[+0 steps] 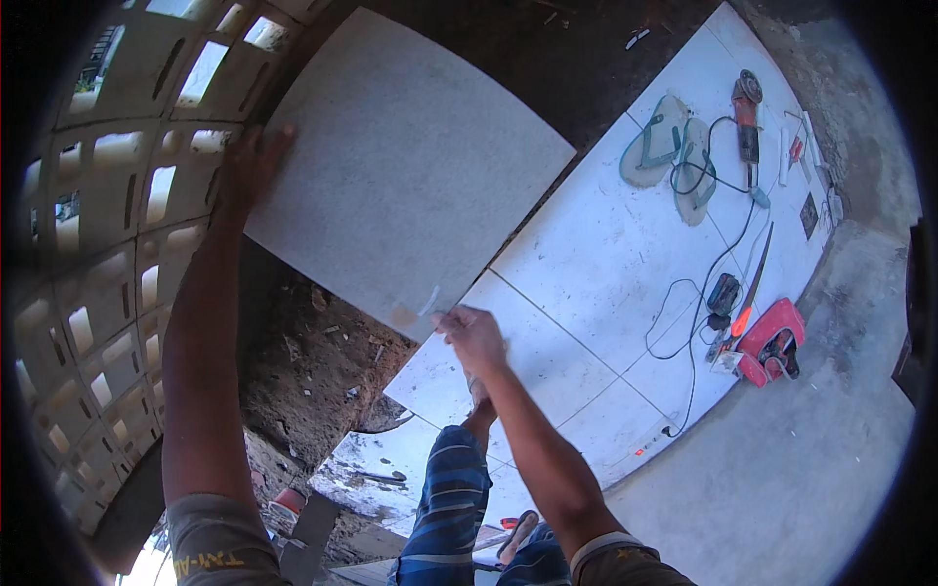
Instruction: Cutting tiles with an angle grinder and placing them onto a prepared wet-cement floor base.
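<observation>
I hold a large square grey floor tile (401,166) up above bare dark soil, tilted toward me. My left hand (249,166) grips its left edge, fingers spread over the rim. Gripping the near corner of the same tile is my right hand (472,337), just over the edge of the laid white tiles (596,254). My blue striped trouser leg and bare foot (459,488) stand on those tiles below the hand.
A pair of flip-flops (674,156), an angle grinder (747,117) with its black cable, a red tool (772,342) and small hand tools lie on the white tiles at right. A perforated block wall (107,215) is at left. Grey concrete floor (801,459) spreads at lower right.
</observation>
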